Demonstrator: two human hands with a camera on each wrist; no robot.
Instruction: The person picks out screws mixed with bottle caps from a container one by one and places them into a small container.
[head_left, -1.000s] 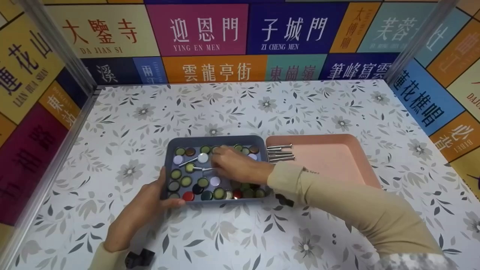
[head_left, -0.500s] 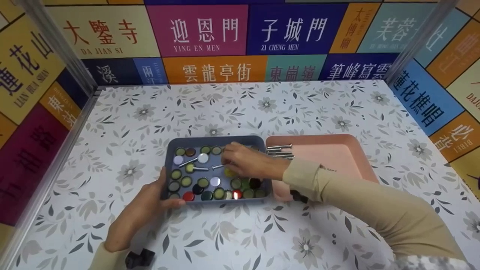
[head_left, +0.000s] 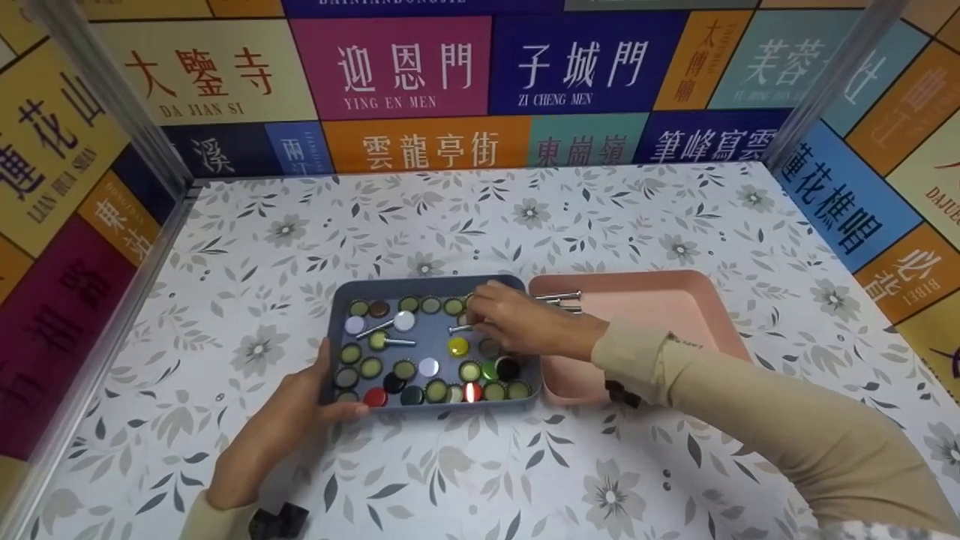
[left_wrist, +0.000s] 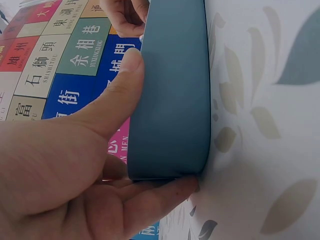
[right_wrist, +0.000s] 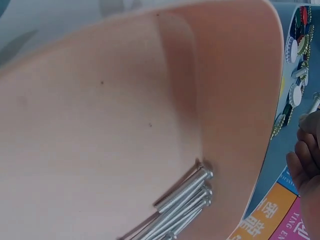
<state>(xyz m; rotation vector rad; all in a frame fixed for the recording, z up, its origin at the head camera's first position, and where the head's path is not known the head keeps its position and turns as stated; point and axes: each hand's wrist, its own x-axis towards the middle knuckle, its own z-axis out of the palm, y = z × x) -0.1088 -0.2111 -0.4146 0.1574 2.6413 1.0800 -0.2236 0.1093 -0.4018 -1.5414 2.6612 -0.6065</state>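
Observation:
In the head view, my left hand (head_left: 289, 405) holds the near left corner of a blue-grey tray (head_left: 427, 288). The left wrist view has its thumb at the rim of the tray wall (left_wrist: 175, 100) and its fingers around the corner. Over the right part of this tray, my right hand (head_left: 514, 319) pinches a silver bolt (head_left: 460, 328), whose end sticks out to the left. Bottle caps lie about it, among them a yellow cap (head_left: 457, 346). Two more bolts rest among the caps, one slanted (head_left: 375, 328) and one nearly level (head_left: 400, 343).
A pink tray (head_left: 645, 307) stands against the blue-grey one on the right. Several silver bolts (right_wrist: 185, 200) lie together inside it along the wall nearest the blue-grey tray. Both trays stand on a floral tabletop (head_left: 480, 225), with printed panels (head_left: 390, 67) behind.
My right hand has moved right across the blue-grey tray with the bolt, uncovering the yellow cap and others. My left hand has stayed at the corner.

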